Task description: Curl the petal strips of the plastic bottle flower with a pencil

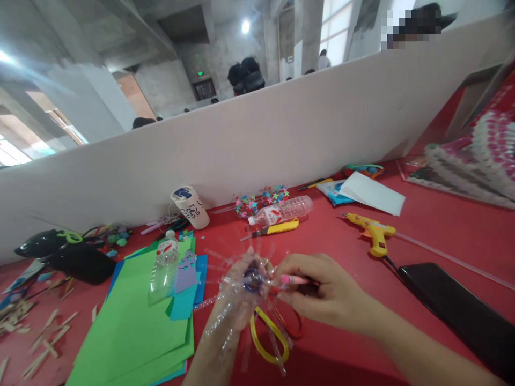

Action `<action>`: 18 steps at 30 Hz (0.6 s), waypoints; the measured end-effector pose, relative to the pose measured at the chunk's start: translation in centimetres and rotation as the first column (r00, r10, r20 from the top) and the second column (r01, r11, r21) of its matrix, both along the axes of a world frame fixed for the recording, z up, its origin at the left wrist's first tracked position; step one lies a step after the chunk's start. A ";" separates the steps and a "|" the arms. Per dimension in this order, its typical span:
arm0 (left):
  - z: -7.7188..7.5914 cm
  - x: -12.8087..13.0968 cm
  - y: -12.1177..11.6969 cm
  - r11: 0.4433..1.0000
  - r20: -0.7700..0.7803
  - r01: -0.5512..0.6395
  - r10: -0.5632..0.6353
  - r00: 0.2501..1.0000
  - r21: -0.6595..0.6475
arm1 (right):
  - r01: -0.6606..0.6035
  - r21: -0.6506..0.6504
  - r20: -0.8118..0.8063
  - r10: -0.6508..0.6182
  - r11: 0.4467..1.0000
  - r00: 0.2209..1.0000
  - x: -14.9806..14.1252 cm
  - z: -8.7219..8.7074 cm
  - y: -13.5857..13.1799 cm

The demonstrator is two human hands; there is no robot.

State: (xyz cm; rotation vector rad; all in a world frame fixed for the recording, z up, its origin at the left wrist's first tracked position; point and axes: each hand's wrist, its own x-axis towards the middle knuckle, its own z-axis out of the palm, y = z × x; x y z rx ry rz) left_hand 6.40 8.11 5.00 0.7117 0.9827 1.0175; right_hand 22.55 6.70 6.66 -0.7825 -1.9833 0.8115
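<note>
My left hand (237,303) grips a clear plastic bottle piece (251,276) cut into thin strips that fan out around its blue-capped neck. My right hand (322,292) is closed on a pink marker (293,280), its tip at the bottle's cap. Under both hands lie yellow-handled scissors (265,338) and a red-handled pair (295,324) on the red table (434,236).
Green and blue paper sheets (132,321) carry a small bottle (164,265). Another bottle (281,210), a yellow utility knife (277,229), a yellow glue gun (374,233), white paper (372,193), a dark phone (454,305) and wooden sticks (44,338) lie around. A white partition (281,134) runs behind.
</note>
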 end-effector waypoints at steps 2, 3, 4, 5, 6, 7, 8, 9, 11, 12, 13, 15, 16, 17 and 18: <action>0.1 -0.1 0.0 0.996 0.072 0.077 -0.079 0.994 0.034 | 0.010 0.004 0.000 -0.010 1.000 1.000 0.1 0.2 -0.1; 0.2 -0.2 0.0 0.993 0.109 0.107 -0.112 0.988 0.048 | 0.016 0.001 -0.001 -0.016 1.000 1.000 0.1 0.2 -0.2; 0.2 -0.2 0.0 0.992 0.125 0.118 -0.124 0.984 0.054 | 0.023 -0.006 -0.007 -0.023 1.000 1.000 0.2 0.3 -0.2; 0.2 -0.3 0.0 0.991 0.133 0.125 -0.131 0.982 0.051 | 0.028 -0.018 -0.015 -0.029 0.999 0.999 0.2 0.3 -0.3; 0.1 -0.3 0.1 0.992 0.145 0.120 -0.126 0.981 0.047 | 0.035 -0.033 -0.027 -0.036 0.999 0.999 0.3 0.4 -0.4; -0.1 -0.3 0.2 0.994 0.163 0.092 -0.099 0.982 0.050 | 0.041 -0.047 -0.051 -0.044 0.998 0.998 0.4 0.4 -0.5; -0.3 -0.2 0.3 0.996 0.171 0.084 -0.090 0.981 0.043 | 0.045 -0.064 -0.087 -0.050 0.997 0.995 0.6 0.4 -0.6; -0.6 -0.2 0.5 0.997 0.184 0.061 -0.068 0.981 0.045 | 0.054 -0.083 -0.135 -0.065 0.995 0.989 0.7 0.4 -0.6; -1.1 -0.1 0.7 0.998 0.219 0.028 -0.040 0.975 0.058 | 0.097 -0.132 -0.251 -0.128 0.987 0.959 1.0 0.3 -0.5; -1.3 -0.1 0.9 0.998 0.238 0.016 -0.030 0.971 0.063 | 0.127 -0.165 -0.307 -0.173 0.978 0.936 1.2 0.3 -0.4; -1.6 -0.2 1.0 0.998 0.251 -0.001 -0.015 0.968 0.064 | 0.155 -0.204 -0.347 -0.220 0.967 0.912 1.3 0.2 -0.2; -2.0 -0.3 1.3 0.998 0.256 -0.013 -0.002 0.967 0.058 | 0.177 -0.300 -0.391 -0.290 0.937 0.874 1.3 0.1 0.4; -2.2 -0.4 1.5 0.999 0.250 -0.011 -0.002 0.968 0.051 | 0.167 -0.351 -0.395 -0.307 0.921 0.866 1.3 -0.1 0.7; -2.4 -0.5 1.6 0.999 0.255 -0.021 0.011 0.967 0.036 | 0.146 -0.397 -0.394 -0.312 0.906 0.864 1.1 -0.2 1.0; -2.6 -0.5 1.8 0.999 0.264 -0.036 0.030 0.964 0.020 | 0.129 -0.439 -0.390 -0.317 0.889 0.864 1.0 -0.3 1.3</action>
